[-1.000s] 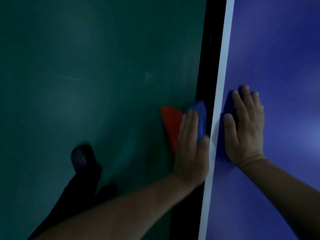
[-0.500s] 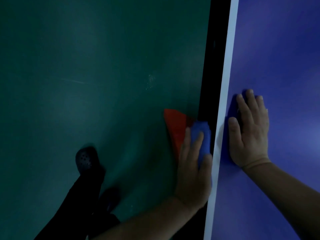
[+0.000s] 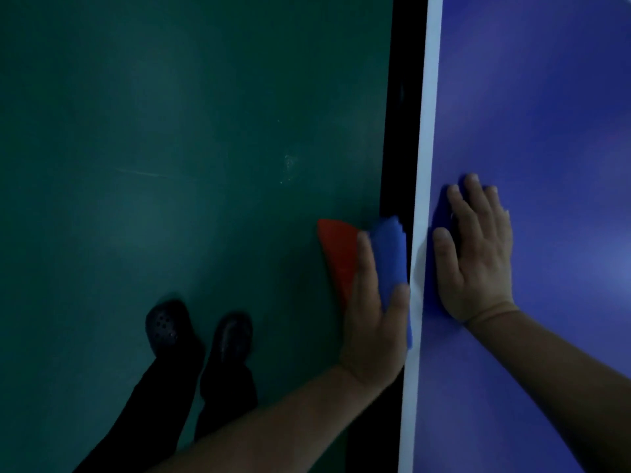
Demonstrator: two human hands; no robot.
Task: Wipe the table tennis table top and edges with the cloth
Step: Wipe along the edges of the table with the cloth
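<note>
Head | left hand (image 3: 374, 322) gripping cloth (image 3: 387, 254) against counter (image 3: 546, 97) edge | right hand (image 3: 478, 254) lying flat, spread | risk: cloth slipping off edge

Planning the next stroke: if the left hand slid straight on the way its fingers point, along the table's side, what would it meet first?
Nothing, it seems: ahead of the left hand and its cloth, the table's dark side edge runs free to the picture's top, though it is dim.
</note>
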